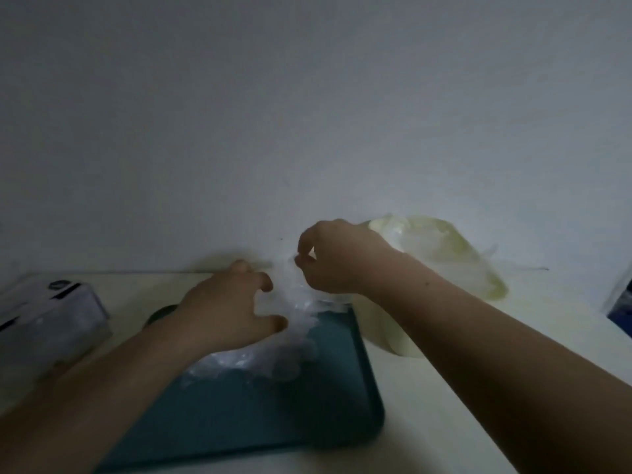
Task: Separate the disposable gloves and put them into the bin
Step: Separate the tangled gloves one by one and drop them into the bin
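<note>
A heap of clear disposable gloves (239,362) lies on a teal tray (273,415) in front of me. My right hand (337,256) pinches one thin clear glove (295,295) between thumb and fingers and holds it lifted above the heap. My left hand (227,307) hovers over the heap with fingers spread and half curled, its fingertips at the lifted glove. To the right, behind my right forearm, stands a pale yellow-green bin (444,254) with clear gloves inside and one hanging over its rim.
A grey box (48,319) with black print sits at the left on the pale table (478,388). A dark round object (160,314) shows behind my left wrist. A blank wall rises just behind the table. A blue object (620,302) is at the right edge.
</note>
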Motion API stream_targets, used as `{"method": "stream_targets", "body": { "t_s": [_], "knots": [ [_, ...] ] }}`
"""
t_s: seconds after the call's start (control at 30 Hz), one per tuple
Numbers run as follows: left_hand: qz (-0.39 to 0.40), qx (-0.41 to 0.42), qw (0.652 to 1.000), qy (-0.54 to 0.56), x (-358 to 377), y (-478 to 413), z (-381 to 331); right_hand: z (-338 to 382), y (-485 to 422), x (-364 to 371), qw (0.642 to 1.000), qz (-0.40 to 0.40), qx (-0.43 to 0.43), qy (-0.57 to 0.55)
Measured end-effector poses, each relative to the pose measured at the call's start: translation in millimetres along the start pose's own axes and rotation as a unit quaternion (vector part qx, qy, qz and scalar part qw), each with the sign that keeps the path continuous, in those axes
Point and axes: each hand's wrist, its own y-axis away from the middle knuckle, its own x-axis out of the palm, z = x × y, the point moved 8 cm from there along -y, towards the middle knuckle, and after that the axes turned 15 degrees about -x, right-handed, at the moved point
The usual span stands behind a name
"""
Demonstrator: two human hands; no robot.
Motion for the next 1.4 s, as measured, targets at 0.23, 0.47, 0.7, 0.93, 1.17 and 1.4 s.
{"method": "stream_targets", "body": {
  "t_s": [0.23, 0.47, 0.7, 0.93, 1.17, 1.4],
  "knots": [
    [-0.006, -0.012, 0.990, 0.143, 48.2, 1.6, 50.8, 16.4, 6.2, 113.0, 0.978, 0.170, 0.032, -0.116],
    [-0.104, 0.018, 0.975, 0.193, 22.9, 9.6, 69.6, 4.6, 19.1, 106.1, 0.988, 0.122, 0.064, -0.067],
    [0.033, 0.041, 0.991, 0.121, 60.3, 13.8, 75.0, 55.4, 12.3, 113.1, 0.986, 0.115, -0.022, -0.116],
    [-0.041, 0.028, 0.979, 0.197, 34.5, 20.4, 93.4, 25.6, 14.7, 130.2, 0.994, 0.084, 0.049, -0.048],
    [-0.012, 0.013, 0.985, 0.170, 43.6, 20.8, 100.2, 39.7, 14.0, 114.8, 0.996, 0.085, 0.006, -0.008],
    [-0.134, 0.051, 0.965, 0.221, -8.1, 14.4, 75.2, 62.2, 10.5, 104.2, 0.994, 0.026, 0.025, -0.102]
  ]
}}
